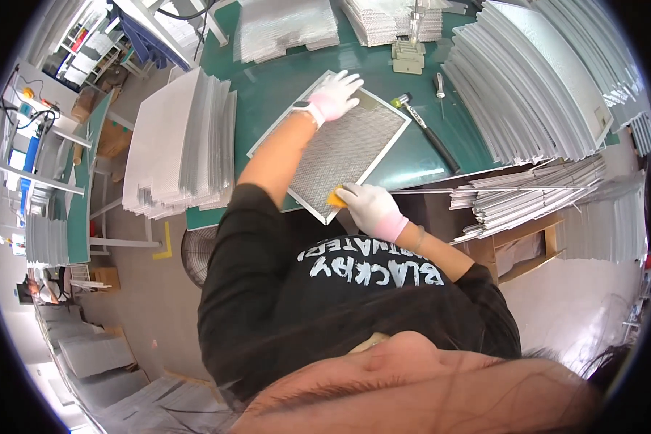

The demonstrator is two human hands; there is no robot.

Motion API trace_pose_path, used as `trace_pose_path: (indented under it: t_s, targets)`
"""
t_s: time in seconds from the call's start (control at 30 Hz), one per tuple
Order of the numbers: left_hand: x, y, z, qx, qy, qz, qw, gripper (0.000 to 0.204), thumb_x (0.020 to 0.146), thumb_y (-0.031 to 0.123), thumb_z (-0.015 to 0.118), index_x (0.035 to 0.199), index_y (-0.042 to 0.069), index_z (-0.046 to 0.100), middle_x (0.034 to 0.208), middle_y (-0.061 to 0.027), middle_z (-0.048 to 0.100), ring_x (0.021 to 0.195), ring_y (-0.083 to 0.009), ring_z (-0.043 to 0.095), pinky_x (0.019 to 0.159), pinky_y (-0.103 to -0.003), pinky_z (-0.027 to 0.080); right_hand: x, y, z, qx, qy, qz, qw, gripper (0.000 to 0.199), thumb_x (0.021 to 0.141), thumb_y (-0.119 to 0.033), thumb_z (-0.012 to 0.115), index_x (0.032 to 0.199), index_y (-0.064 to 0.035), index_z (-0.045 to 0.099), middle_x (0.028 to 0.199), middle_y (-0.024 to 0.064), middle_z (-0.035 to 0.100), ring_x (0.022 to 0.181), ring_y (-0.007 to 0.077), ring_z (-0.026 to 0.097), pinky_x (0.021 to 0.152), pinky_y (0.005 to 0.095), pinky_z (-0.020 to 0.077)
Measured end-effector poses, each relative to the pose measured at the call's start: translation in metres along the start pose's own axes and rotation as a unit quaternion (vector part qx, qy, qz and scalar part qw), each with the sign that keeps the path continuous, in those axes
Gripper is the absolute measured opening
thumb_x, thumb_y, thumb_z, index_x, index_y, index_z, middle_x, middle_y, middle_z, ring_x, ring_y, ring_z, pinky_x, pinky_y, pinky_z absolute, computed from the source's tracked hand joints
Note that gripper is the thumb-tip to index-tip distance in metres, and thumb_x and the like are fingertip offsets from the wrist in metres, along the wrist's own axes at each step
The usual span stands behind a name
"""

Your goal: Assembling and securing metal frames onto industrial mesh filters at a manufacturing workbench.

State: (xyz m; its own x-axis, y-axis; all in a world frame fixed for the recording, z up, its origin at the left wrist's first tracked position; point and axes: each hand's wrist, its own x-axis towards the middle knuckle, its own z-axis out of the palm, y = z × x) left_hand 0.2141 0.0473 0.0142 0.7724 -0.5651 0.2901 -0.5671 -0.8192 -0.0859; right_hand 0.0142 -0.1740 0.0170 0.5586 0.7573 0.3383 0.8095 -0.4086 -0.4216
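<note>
Panel [358,145] overhangs table [267,83] edge (hands [335,97] near opposite corners); room leftward.

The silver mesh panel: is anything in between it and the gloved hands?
Nothing visible stands between the left hand and the mesh panel; that hand seems to lie flat near the far edge. At the near corner, the right hand holds a small yellow piece, which comes between that hand and the panel.
</note>
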Motion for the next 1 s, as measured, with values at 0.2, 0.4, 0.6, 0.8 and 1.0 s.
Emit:
trace_pose_path:
  t_s: [0.2, 0.4, 0.6, 0.8, 1.0]
  targets:
    - [0.011, 0.003, -0.007, 0.016, -0.155, -0.147, 0.977, 0.053, 0.089, 0.055, 0.053, 0.126, 0.018, 0.059, 0.122, -0.0124, 0.057, 0.113, -0.0304, 0.055, 0.097, -0.047, 0.043, -0.029, 0.033, -0.033, 0.011, 0.032, 0.037, 0.999, 0.019, 0.074, -0.005, 0.057, 0.091, -0.0074, 0.064, 0.083, 0.0107, 0.066, 0.076, 0.0313, 0.066, 0.068, 0.0418, 0.0527]
    - [-0.048, 0.006, -0.021, -0.033, -0.200, -0.194, 0.960, 0.055, 0.085, 0.059, 0.057, 0.110, 0.010, 0.063, 0.105, -0.0158, 0.061, 0.104, -0.0349, 0.058, 0.091, -0.045, 0.047, -0.048, 0.057, -0.066, 0.088, -0.106, 0.095, 0.986, 0.025, 0.076, -0.003, 0.055, 0.098, -0.0050, 0.065, 0.095, 0.0142, 0.066, 0.092, 0.0326, 0.064, 0.083, 0.0405, 0.0516]
    - [-0.056, 0.032, -0.048, -0.200, -0.267, -0.262, 0.906, 0.057, 0.088, 0.050, 0.054, 0.120, 0.003, 0.058, 0.115, -0.0207, 0.064, 0.110, -0.0342, 0.060, 0.097, -0.043, 0.045, 0.009, 0.047, -0.072, 0.157, -0.090, 0.171, 0.969, 0.033, 0.084, -0.002, 0.050, 0.115, 0.0035, 0.054, 0.111, 0.0252, 0.057, 0.102, 0.0388, 0.059, 0.092, 0.0433, 0.0474]
    - [-0.063, 0.013, -0.052, -0.340, -0.303, -0.204, 0.867, 0.052, 0.098, 0.043, 0.046, 0.124, 0.000, 0.057, 0.111, -0.0145, 0.067, 0.105, -0.0272, 0.062, 0.096, -0.034, 0.044, 0.045, 0.037, -0.004, -0.045, 0.040, 0.120, 0.991, 0.039, 0.087, -0.004, 0.051, 0.126, 0.0050, 0.049, 0.132, 0.0323, 0.043, 0.112, 0.0447, 0.054, 0.098, 0.0439, 0.0457]
    - [-0.073, 0.002, -0.030, -0.373, -0.306, -0.186, 0.856, 0.055, 0.098, 0.047, 0.045, 0.123, 0.000, 0.061, 0.118, -0.0145, 0.065, 0.107, -0.0270, 0.061, 0.096, -0.031, 0.043, 0.054, 0.008, 0.011, -0.046, -0.011, 0.124, 0.991, 0.043, 0.087, -0.013, 0.059, 0.124, 0.0062, 0.047, 0.124, 0.0249, 0.049, 0.094, 0.0356, 0.064, 0.079, 0.0402, 0.0557]
